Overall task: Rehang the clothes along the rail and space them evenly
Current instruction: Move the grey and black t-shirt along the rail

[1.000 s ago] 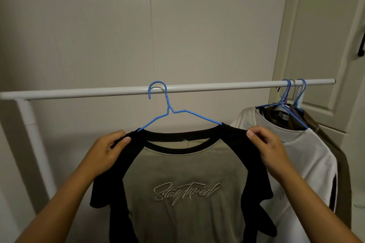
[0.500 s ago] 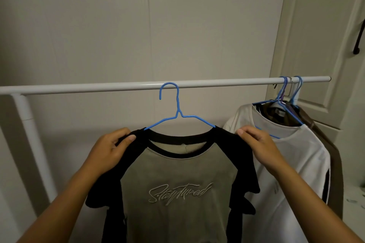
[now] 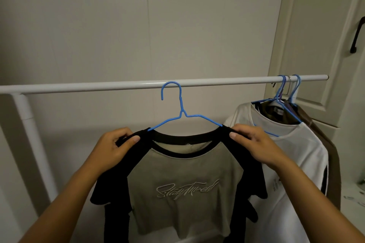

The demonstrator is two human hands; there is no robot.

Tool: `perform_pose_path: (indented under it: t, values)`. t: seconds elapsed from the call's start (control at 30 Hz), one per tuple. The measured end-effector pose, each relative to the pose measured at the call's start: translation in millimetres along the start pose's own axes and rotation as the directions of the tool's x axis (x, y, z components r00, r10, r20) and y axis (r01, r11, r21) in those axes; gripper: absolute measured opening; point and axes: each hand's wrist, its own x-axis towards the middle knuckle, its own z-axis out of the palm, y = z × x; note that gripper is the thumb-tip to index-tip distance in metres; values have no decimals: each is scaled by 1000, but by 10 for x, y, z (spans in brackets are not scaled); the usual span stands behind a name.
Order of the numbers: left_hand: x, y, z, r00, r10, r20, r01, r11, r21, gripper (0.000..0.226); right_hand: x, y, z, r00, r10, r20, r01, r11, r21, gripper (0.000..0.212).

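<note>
Left hand and right hand each pinch a black shoulder of the grey-and-black raglan T-shirt between them, on a blue wire hanger hooked over the white metal rail above.

shirt hem cut off below, brown garment mostly hidden behind white shirt

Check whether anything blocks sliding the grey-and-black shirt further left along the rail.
Nothing visible does. Left of the blue hanger, the rail is bare up to its corner post; the other clothes bunch at the right end.
</note>
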Motion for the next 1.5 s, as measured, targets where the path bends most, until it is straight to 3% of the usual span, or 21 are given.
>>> perform_pose_path:
  t: [0.1, 0.27, 0.4, 0.53, 0.7, 0.8, 0.97, 1.1, 1.33, 1.5]
  values:
    - [10, -42, -64, 1000, -15, -23, 13, 996, -85, 20, 28, 23, -60, 999, 16, -33, -16, 1000, -6, 15]
    - [-51, -85, -8, 999, -35, 24, 40, 974, -224, 43, -2, 39, -125, 996, 61, -65, -58, 997, 56, 16]
    - [-30, -98, 100, 996, -82, 36, 88, 968, -235, 26, 11, 34, -158, 994, 80, -78, -72, 992, 104, 17]
    - [18, -44, 155, 993, -118, -25, 108, 964, -244, 25, -3, 16, -223, 995, 77, -60, -74, 996, 50, 18]
    - [117, 159, 154, 998, -49, -50, 37, 974, -221, 25, 43, -198, -330, 996, 91, 19, -92, 995, 31, 23]
    - [153, 286, 249, 1000, 9, -3, -10, 983, -184, 25, 226, -451, -268, 997, 73, 22, -76, 983, 167, 20]
    - [134, 390, 471, 997, 77, 8, -75, 982, -175, 25, 488, -828, -114, 946, 245, 213, -305, 898, 318, 48]
    - [31, 338, 460, 995, 98, -20, -101, 973, -209, 31, 453, -858, -82, 891, 121, 438, -368, 758, 538, 49]
    - [-62, 338, 462, 989, 119, -87, -134, 972, -194, 39, 465, -1033, -44, 959, 101, 266, -257, 709, 656, 44]
    - [-82, 283, 453, 993, 99, -57, -109, 973, -201, 45, 444, -1025, -89, 962, 126, 244, -261, 697, 668, 46]
